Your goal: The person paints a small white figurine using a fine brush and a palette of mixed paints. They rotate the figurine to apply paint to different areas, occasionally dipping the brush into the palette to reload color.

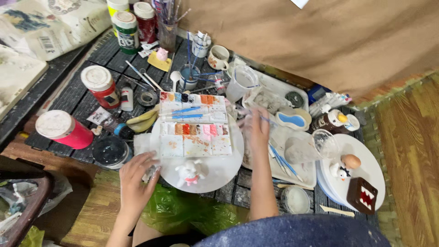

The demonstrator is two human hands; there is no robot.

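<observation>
On the round board (215, 176), palette (195, 124) and figurine (190, 172): my left hand (137, 176) grips a crumpled wipe (151, 173), my right hand (256, 128) pinches a brush (267, 120); I'd load paint sparingly.

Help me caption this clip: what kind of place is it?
Most likely a hobby painting corner at home or in a small craft studio. A paint palette lies on a round white board, paint jars and a cup of brushes crowd the dark slatted table, and small painted figurines stand about.
</observation>
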